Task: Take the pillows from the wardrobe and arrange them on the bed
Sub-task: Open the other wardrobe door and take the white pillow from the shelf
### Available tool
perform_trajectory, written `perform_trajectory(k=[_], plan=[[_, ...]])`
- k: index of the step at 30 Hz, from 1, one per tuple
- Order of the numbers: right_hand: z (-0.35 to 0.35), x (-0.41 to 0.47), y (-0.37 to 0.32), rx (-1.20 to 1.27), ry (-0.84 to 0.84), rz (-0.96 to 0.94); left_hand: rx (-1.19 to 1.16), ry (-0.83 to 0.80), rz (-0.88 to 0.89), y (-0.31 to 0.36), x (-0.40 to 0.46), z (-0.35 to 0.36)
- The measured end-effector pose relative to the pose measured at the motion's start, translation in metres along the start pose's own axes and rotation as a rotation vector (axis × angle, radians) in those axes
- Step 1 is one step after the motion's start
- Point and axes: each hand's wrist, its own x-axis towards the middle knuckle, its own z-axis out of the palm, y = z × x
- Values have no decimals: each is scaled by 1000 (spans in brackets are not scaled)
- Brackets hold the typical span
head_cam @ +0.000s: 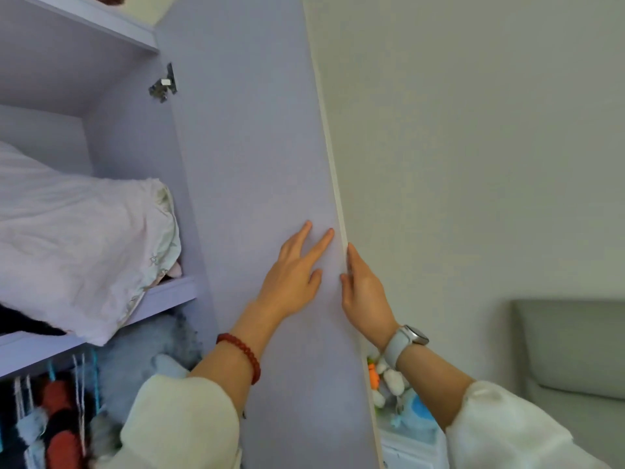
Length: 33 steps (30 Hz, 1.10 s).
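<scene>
A pale lilac wardrobe stands open, its door (257, 147) swung out in front of me. My left hand (292, 272) lies flat on the door's inner face with straight fingers. My right hand (363, 289) holds the door's outer edge, thumb on the inner side, fingers straight along and behind the edge. A white crumpled pillow (77, 238) lies on the wardrobe shelf (169, 292) at the left, its corner hanging over the shelf's front. The bed's grey headboard (571, 346) shows at the lower right.
Clothes and fluffy items (57, 421) hang below the shelf. A door hinge (164, 84) sits at the upper shelf level. Small plush toys (389, 380) lie on a white surface behind the door. A plain wall (473, 147) fills the right.
</scene>
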Motion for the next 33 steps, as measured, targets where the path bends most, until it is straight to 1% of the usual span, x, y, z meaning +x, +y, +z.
perform_trajectory(k=[3, 5, 8, 10, 13, 19, 23, 24, 27, 30, 31, 32, 33], plan=[[-2, 6, 5, -57, -21, 35, 5, -15, 1, -2, 8, 7], [-2, 5, 4, -123, 33, 35, 24, -49, 18, -8, 9, 3], [0, 6, -10, -180, 148, -104, 109, -44, 39, -29, 5, -19], [10, 9, -23, -184, 132, -213, 132, 0, -13, -48, -1, -44], [41, 18, -45, -134, 26, -284, 222, 49, -112, -81, -17, -86], [143, 54, -89, -36, -111, -378, 543, 25, -200, -166, -64, -174], [223, 86, -130, 23, -163, -452, 707, 31, -310, -238, -96, -230], [244, 94, -142, 28, -170, -484, 752, 10, -339, -259, -104, -245], [305, 110, -179, 2, -211, -600, 835, -146, -417, -317, -127, -280], [374, 114, -224, -45, -374, -633, 880, -254, -502, -373, -148, -308], [394, 114, -235, -91, -423, -628, 915, -255, -505, -388, -153, -314], [410, 113, -243, -149, -437, -628, 951, -226, -491, -402, -156, -319], [424, 114, -248, -201, -414, -624, 977, -176, -465, -412, -157, -322]])
